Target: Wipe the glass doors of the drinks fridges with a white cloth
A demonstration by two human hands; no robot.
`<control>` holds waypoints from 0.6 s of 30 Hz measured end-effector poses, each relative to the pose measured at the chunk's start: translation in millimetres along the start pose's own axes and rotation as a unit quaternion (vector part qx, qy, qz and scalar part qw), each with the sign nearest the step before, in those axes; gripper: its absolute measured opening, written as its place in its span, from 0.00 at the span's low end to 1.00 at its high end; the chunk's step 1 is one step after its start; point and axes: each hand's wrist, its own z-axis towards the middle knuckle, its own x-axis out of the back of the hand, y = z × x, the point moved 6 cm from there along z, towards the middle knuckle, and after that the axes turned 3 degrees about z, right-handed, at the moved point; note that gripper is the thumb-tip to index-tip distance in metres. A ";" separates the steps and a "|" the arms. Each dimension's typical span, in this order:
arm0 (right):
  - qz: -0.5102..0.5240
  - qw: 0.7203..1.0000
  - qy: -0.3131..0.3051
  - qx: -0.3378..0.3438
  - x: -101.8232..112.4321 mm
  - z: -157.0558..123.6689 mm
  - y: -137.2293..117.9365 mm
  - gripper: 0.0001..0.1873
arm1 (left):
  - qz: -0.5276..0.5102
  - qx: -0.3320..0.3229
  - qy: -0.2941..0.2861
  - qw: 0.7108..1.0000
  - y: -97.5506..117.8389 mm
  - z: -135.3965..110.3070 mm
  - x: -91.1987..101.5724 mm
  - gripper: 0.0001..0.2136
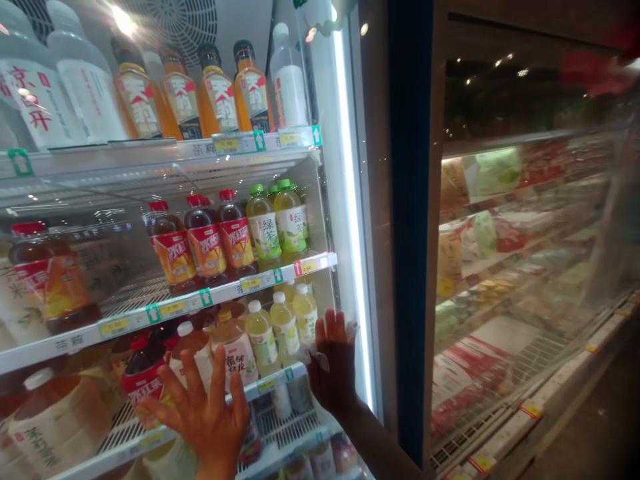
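My left hand (205,420) is raised with its fingers spread, in front of the lower shelves of a drinks cooler, and holds nothing. It appears to be at the glass door (280,440), though contact is hard to make out. My right hand (335,373) lies flat near the door's right side, fingers pointing up. A thin white tissue (320,360) shows at both sides of its fingers, pressed beneath it against the glass. Behind the glass, near my right hand, stand white-capped bottles of pale yellow drink (285,325).
Shelves hold red-capped tea bottles (173,247), green-capped bottles (290,217) and amber bottles (253,87). A lit strip (350,200) runs along the cooler's right edge. Past a dark post (413,233), a second glass-fronted case (500,280) contains packaged food.
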 end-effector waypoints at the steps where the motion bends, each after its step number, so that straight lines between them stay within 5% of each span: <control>1: 0.001 1.000 0.001 0.012 0.9 2.1 3.5 0.36 | 0.002 -0.001 -0.002 1.000 0.3 0.1 0.6 0.37; 5: 0.001 1.000 0.012 0.024 5.3 15.8 21.8 0.38 | -0.018 0.010 -0.011 1.000 10.8 5.6 5.3 0.37; 10: 0.008 1.000 -0.018 0.015 6.0 5.4 29.7 0.38 | -0.079 -0.044 -0.022 0.996 59.5 33.7 7.4 0.38; 16: -0.018 1.000 0.002 0.004 13.5 54.1 46.1 0.41 | -0.126 -0.090 -0.033 0.987 108.4 74.3 -11.9 0.33; 18: -0.026 1.000 -0.005 -0.011 13.9 47.4 49.6 0.41 | -0.114 -0.105 -0.029 0.987 114.2 78.6 -17.6 0.32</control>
